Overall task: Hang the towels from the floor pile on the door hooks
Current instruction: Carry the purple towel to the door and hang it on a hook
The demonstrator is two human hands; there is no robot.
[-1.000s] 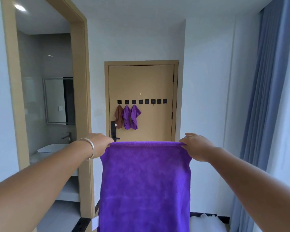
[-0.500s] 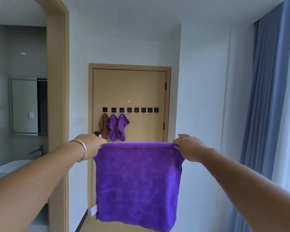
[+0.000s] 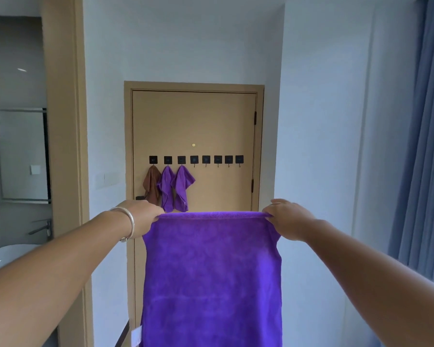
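In the lower centre of the frame the purple towel [image 3: 212,276] hangs flat, its top edge level. The left hand [image 3: 142,217] pinches its left corner and the right hand [image 3: 287,217] its right. Beyond, at frame centre, the door [image 3: 194,121] carries three hung towels [image 3: 168,187]; the nearest free hook [image 3: 194,160] lies above and past the fingers, equally near to both.

Two bare forearms reach into view from the lower corners, with no sleeves visible. The left hand [image 3: 140,216] has a plain, thin silver bangle [image 3: 128,222] around its wrist. The right hand [image 3: 290,219] wears nothing.
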